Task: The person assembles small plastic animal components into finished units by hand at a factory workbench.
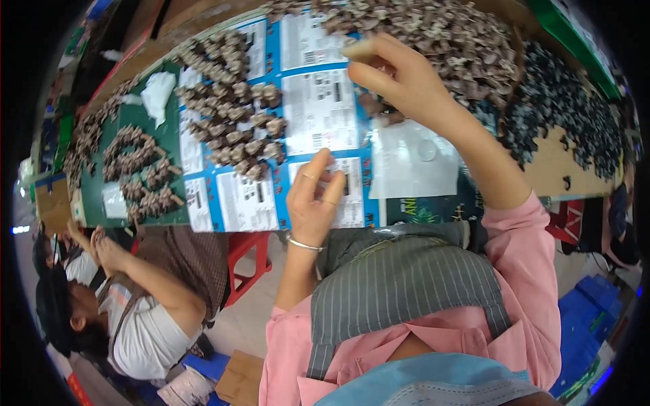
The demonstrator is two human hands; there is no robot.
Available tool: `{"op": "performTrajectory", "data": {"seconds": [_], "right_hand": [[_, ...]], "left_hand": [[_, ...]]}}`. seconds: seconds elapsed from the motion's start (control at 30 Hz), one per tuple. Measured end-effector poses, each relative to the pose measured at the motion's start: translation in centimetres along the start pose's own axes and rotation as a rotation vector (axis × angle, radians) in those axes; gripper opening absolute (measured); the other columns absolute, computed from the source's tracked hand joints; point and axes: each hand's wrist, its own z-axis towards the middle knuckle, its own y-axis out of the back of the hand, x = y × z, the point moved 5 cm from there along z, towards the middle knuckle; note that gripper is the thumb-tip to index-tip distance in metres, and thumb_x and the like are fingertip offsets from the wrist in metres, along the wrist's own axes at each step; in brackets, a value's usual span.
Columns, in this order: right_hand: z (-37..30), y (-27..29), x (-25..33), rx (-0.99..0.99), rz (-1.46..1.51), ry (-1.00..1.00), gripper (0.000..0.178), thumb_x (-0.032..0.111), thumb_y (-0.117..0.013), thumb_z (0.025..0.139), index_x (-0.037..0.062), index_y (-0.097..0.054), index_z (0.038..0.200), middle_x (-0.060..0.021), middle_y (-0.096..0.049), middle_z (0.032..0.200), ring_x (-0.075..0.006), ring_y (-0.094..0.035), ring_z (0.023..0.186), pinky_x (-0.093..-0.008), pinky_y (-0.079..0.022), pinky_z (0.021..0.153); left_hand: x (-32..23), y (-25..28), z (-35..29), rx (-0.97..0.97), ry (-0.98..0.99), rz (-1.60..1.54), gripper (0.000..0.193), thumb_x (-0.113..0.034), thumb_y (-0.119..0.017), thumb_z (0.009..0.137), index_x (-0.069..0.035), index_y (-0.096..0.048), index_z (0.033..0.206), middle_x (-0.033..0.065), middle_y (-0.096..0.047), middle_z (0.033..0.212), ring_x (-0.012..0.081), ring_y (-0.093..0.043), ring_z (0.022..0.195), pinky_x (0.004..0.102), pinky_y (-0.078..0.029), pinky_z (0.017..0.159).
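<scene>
My left hand (315,201) hovers over blue-bordered sheets with white printed panels (321,111), near their front edge. Its fingers are bent and apart, and nothing shows in them. Farther off, my right hand (406,78) reaches over the front of a large heap of small brown-grey moulded pieces (467,47). Thumb and forefinger stand apart, their tips blurred; some brown pieces show behind and below them. To the left, rows of joined brown-grey pieces (233,111) lie across the sheets. A clear plastic bag (414,162) lies flat below my right wrist.
Small black pieces (552,101) are heaped at the right on a cardboard sheet (562,166). At the left, a green mat (145,179) bears more clustered pieces (128,152) and a crumpled white bag (158,97). Another person (149,304) sits at the left beside a red stool (247,264).
</scene>
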Motion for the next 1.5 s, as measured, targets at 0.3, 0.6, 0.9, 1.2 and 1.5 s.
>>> {"op": "performTrajectory", "data": {"seconds": [0.3,0.6,0.9,1.2,1.5], "right_hand": [[-19.2,12.7,-5.1,-0.443,-0.298,-0.197,0.019,0.008,-0.068,0.090,0.0017,-0.067,0.108,-0.0073,-0.061,0.092,-0.0185,-0.062,0.081,-0.0308,-0.048,0.067],[-23.5,16.0,-6.2,-0.574,-0.702,-0.174,0.022,0.015,-0.067,0.085,0.0103,-0.069,0.106,-0.0050,-0.060,0.093,-0.0244,-0.060,0.083,-0.0371,-0.044,0.071],[-20.4,14.1,-6.0,-0.410,-0.905,-0.114,0.021,0.022,-0.067,0.082,0.0131,-0.069,0.100,-0.0016,-0.057,0.098,-0.0212,-0.056,0.092,-0.0360,-0.041,0.075],[-14.8,10.3,-7.2,-0.370,-0.905,0.084,0.012,0.017,-0.066,0.080,0.0132,-0.066,0.092,0.0002,-0.056,0.093,-0.0193,-0.053,0.094,-0.0357,-0.040,0.080],[-18.9,11.9,-3.5,-0.097,-0.749,0.132,0.013,0.009,-0.066,0.079,0.0120,-0.066,0.092,0.0011,-0.060,0.102,-0.0201,-0.055,0.105,-0.0364,-0.040,0.087]], "left_hand": [[-4.3,-4.6,8.0,0.187,-0.586,0.531,0.041,0.005,-0.057,0.083,-0.005,-0.061,0.123,0.0163,-0.062,0.122,0.0356,-0.058,0.114,0.0419,-0.048,0.097],[-3.6,-5.1,7.5,0.402,-0.340,0.572,0.038,-0.005,-0.066,0.089,-0.004,-0.061,0.127,0.0148,-0.061,0.114,0.0332,-0.061,0.104,0.0394,-0.050,0.089],[-3.5,-7.0,6.1,0.327,-0.345,0.524,0.044,-0.009,-0.072,0.086,-0.003,-0.060,0.129,0.0180,-0.063,0.118,0.0330,-0.062,0.104,0.0398,-0.051,0.088],[-1.7,-5.8,3.8,0.151,0.057,-0.049,0.045,-0.007,-0.064,0.095,-0.003,-0.053,0.138,0.0071,-0.065,0.115,0.0122,-0.061,0.101,0.0259,-0.049,0.083],[0.1,-4.2,0.8,0.028,0.154,-0.308,0.043,-0.009,-0.054,0.101,-0.002,-0.047,0.142,0.0073,-0.063,0.125,0.0092,-0.060,0.101,0.0211,-0.048,0.083]]}}
